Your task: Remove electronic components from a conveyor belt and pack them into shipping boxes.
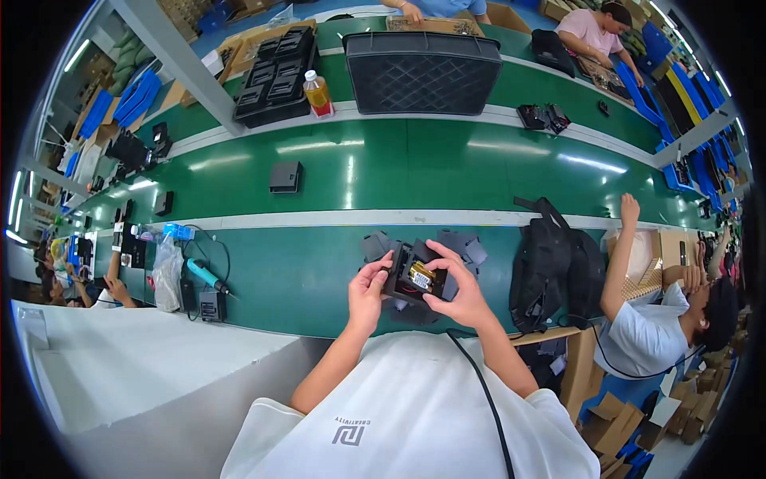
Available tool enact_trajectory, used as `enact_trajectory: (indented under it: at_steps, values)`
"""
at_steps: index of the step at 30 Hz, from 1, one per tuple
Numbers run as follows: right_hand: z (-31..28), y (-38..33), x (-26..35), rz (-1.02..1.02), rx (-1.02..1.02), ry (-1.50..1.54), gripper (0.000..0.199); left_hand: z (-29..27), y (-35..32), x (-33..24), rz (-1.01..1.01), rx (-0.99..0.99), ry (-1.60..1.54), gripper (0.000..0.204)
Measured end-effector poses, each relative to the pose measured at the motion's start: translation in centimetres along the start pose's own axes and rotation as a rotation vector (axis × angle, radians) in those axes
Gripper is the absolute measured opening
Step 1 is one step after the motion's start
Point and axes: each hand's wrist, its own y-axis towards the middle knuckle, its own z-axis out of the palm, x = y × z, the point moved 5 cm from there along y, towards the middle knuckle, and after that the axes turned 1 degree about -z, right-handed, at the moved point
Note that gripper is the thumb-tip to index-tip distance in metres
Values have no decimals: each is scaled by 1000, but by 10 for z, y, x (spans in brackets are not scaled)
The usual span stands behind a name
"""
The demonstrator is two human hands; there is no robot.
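Both of my hands hold a small black plastic case point(401, 279) above the green bench, close to my body. The case is tilted, and a gold and black battery-like piece point(421, 276) shows in its opening. My left hand point(368, 292) grips the left side with thumb and fingertips. On the other side, my right hand point(461, 289) has its fingers over the far edge and its thumb near the gold piece. Several dark grey plastic case parts point(471, 247) lie on the bench around and beneath the held case, partly hidden by my hands.
A black backpack point(546, 275) lies to the right, beside a person point(658, 319). Left are a teal electric screwdriver point(206, 276) and a clear plastic bag point(167, 275). Beyond the rail, a grey box point(286, 177) sits on the green belt; a large black crate point(423, 80) and bottle point(317, 96) stand farther back.
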Motion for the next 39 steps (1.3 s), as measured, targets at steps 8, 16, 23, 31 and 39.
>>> enact_trajectory:
  at_steps: [8,16,23,31,39]
  values:
    - [3,0,14,-100,244,-114,53,-1,-3,2,10,-3,-71,8]
    - [1,-1,12,3,290,93,67,-15,2,14,-130,190,-54,10]
    - [6,-7,31,-159,347,-302,71,6,-12,1,-180,152,-223,11]
    - [24,-28,-23,476,-230,309,56,17,-22,2,19,116,10,25]
    - [32,-29,-45,561,-84,302,46,-9,-23,29,-31,110,201,30]
